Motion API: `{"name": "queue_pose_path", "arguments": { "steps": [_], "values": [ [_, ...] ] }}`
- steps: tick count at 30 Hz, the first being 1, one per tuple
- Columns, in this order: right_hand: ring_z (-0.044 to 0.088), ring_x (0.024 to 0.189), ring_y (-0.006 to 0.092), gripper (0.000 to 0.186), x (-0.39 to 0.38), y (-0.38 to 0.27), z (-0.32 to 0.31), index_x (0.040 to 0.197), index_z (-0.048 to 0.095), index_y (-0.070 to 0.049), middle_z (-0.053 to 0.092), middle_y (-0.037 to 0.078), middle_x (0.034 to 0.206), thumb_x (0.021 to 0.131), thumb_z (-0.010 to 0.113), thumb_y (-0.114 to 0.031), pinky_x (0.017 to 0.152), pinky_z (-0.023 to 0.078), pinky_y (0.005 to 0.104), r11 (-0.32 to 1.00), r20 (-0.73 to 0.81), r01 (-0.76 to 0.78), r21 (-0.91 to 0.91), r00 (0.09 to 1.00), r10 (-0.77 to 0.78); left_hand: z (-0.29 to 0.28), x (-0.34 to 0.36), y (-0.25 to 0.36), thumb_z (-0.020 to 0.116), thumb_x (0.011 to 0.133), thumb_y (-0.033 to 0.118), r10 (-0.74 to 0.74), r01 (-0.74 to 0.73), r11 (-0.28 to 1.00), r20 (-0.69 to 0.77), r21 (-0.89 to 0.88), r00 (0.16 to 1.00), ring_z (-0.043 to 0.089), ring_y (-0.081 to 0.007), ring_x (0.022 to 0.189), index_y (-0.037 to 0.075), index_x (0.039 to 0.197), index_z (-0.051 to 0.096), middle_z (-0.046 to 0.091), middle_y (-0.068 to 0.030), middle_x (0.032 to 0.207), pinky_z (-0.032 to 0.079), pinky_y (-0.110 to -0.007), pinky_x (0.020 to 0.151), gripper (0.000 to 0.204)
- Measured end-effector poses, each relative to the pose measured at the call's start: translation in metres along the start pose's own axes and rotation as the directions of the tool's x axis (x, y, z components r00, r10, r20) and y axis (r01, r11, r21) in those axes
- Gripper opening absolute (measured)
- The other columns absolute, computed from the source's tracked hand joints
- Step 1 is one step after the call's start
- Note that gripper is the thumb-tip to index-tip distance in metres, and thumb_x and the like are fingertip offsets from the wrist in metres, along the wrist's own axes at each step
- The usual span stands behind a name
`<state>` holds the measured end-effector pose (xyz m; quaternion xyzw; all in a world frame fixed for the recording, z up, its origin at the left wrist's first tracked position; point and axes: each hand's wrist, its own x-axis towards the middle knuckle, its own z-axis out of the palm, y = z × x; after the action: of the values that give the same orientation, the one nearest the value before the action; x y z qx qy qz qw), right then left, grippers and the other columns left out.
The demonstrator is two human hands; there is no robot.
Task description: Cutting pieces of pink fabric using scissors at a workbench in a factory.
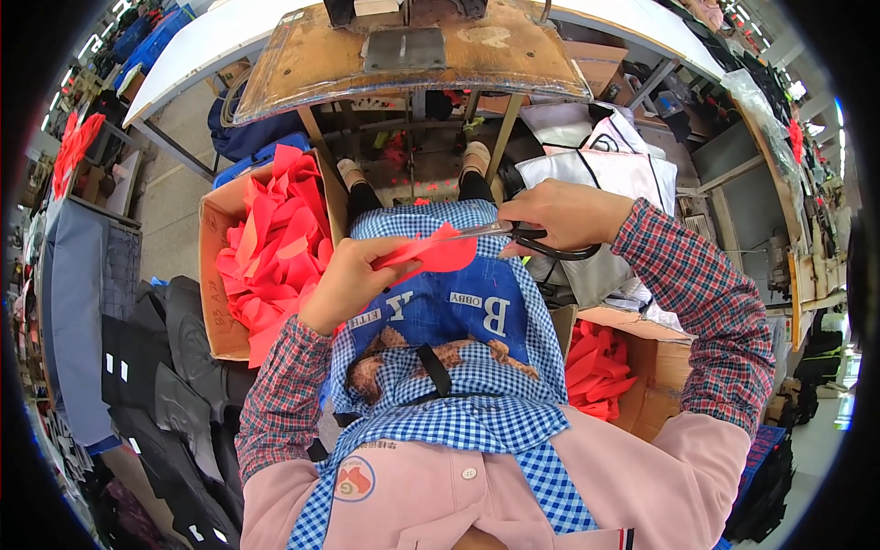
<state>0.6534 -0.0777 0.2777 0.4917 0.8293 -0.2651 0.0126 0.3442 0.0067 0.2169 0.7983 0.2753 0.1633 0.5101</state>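
Above my lap, my left hand (362, 275) pinches a piece of red fabric (449, 252) between thumb and fingers. My right hand (566, 215) grips a pair of scissors (559, 252) by their black handles. The metal blades point left and lie along the upper edge of the red piece. Whether the blades are parted I cannot tell. On my left stands a cardboard box (213, 284) heaped with red fabric pieces (280, 247). A second cardboard box (655, 390), by my right side, holds more red pieces (596, 371).
A worn wooden sewing table (321, 55) stands in front of me, above my feet. White and grey bundles (605, 174) are piled to the right, beyond my right forearm. Dark fabric pieces (165, 403) lie at the left, beside the box. A long white table (206, 46) stretches behind.
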Motion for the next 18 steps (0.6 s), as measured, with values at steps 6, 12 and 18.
{"name": "queue_pose_path", "arguments": {
  "steps": [6, 12, 18],
  "values": [
    [0.059, 0.069, 0.0428, 0.042, 0.003, 0.013, 0.009, 0.094, 0.059, -0.003, 0.058, 0.018, 0.069, 0.092, 0.07, -0.044, 0.06, 0.043, 0.0476, 0.994, -0.142, 0.094, 0.058, 0.986, -0.085, 0.004, 0.003, -0.002, 0.075, 0.087, 0.008, 0.007, -0.007, 1.0, -0.022, 0.024, 1.0, 0.062, -0.006, 0.073, -0.002, 0.111, 0.072, 0.071, -0.0056, 0.081, 0.052, -0.024, 0.068, 0.026],
    [0.061, 0.072, 0.0407, 0.044, -0.002, 0.014, 0.004, 0.102, 0.061, -0.005, 0.059, 0.016, 0.071, 0.091, 0.069, -0.046, 0.061, 0.045, 0.0462, 0.993, -0.141, 0.117, -0.029, 0.983, -0.12, 0.006, 0.006, -0.001, 0.075, 0.088, 0.009, 0.021, -0.021, 1.0, -0.019, -0.022, 1.0, 0.061, -0.0048, 0.073, -0.001, 0.112, 0.072, 0.07, -0.0045, 0.079, 0.051, -0.023, 0.068, 0.026],
    [0.063, 0.077, 0.0365, 0.053, 0.002, 0.007, -0.001, 0.113, 0.062, -0.008, 0.061, 0.012, 0.077, 0.091, 0.065, -0.056, 0.066, 0.047, 0.0445, 0.989, -0.161, 0.111, -0.102, 0.979, -0.126, 0.008, 0.008, -0.001, 0.075, 0.088, 0.01, 0.08, -0.08, 0.997, -0.068, 0.009, 0.994, 0.058, -0.0039, 0.069, -0.001, 0.11, 0.073, 0.069, -0.004, 0.075, 0.049, -0.023, 0.064, 0.024]
  ]
}}
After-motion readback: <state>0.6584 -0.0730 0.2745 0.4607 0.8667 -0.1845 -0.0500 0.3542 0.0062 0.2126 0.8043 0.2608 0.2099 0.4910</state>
